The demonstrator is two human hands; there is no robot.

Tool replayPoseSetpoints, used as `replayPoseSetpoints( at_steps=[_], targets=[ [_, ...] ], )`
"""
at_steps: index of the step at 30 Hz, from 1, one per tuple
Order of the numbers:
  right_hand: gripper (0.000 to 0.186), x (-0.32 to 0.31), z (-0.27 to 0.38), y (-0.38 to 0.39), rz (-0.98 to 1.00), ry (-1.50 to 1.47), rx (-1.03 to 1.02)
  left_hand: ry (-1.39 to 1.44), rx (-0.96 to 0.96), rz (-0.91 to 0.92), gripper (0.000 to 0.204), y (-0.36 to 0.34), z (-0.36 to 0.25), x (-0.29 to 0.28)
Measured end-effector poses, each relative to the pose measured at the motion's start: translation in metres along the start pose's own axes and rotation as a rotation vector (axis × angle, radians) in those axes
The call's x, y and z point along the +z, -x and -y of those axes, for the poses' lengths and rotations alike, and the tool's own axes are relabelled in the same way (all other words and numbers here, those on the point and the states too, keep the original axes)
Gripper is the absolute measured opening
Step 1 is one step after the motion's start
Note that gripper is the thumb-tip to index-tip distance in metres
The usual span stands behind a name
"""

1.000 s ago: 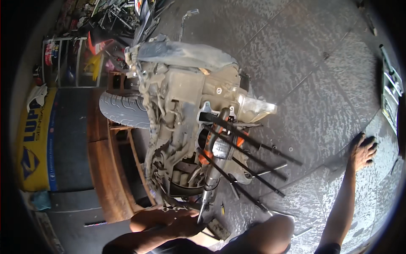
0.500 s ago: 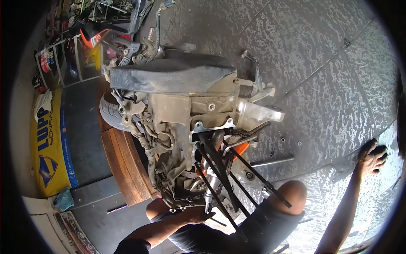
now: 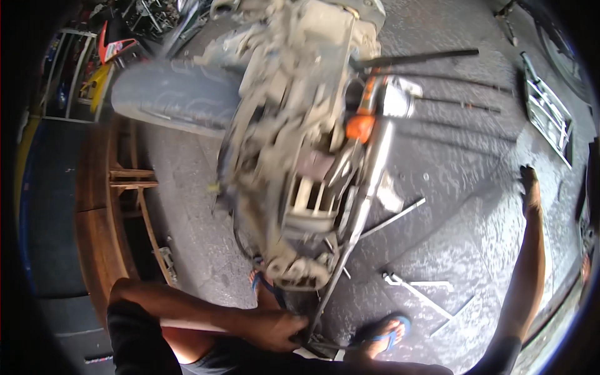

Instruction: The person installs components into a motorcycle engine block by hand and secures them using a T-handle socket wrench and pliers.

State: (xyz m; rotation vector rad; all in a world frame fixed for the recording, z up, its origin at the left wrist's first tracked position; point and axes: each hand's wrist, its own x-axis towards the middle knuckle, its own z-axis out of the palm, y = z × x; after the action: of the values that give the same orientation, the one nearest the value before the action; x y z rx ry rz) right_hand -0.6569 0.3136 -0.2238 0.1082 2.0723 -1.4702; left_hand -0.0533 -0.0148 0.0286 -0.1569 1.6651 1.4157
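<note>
In front of me stands a partly stripped, dirt-covered motorcycle [image 3: 300, 125], blurred by motion, with its tyre [image 3: 169, 97] at the left. A long silvery pipe [image 3: 369, 181] runs along its right side, beside an orange part [image 3: 360, 129]. My left hand [image 3: 278, 330] is closed at the pipe's narrow lower end; its fingertips are partly hidden. My right hand [image 3: 530, 190] stretches out over the floor at the right, fingers extended, holding nothing. Several thin dark rods [image 3: 437, 56] reach to the right from the motorcycle.
Metal rods and a T-shaped tool [image 3: 425, 299] lie on the floor before my sandalled feet [image 3: 384, 334]. A wooden bench [image 3: 97, 231] stands at the left. A metal rack [image 3: 547, 109] lies far right, near a wheel [image 3: 565, 56]. Colourful parts fill a shelf [image 3: 78, 75] behind.
The view has swung, and the motorcycle now sits higher in it with its tyre more exposed. My left hand stays by the pipe's lower end; my right hand remains stretched out, higher in view.
</note>
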Motion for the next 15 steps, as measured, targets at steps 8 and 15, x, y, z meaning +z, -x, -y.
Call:
replayPoseSetpoints(
  at_steps=[8,15],
  targets=[
    [0.075,0.211,0.124,0.485,0.998,0.881,-0.705,0.222,0.164,0.013,0.060,0.022,-0.021,-0.012],
    [0.013,0.284,0.067,0.551,0.180,0.970,-0.963,0.199,0.469,-0.248,0.051,0.056,-0.008,-0.004]
  ],
)
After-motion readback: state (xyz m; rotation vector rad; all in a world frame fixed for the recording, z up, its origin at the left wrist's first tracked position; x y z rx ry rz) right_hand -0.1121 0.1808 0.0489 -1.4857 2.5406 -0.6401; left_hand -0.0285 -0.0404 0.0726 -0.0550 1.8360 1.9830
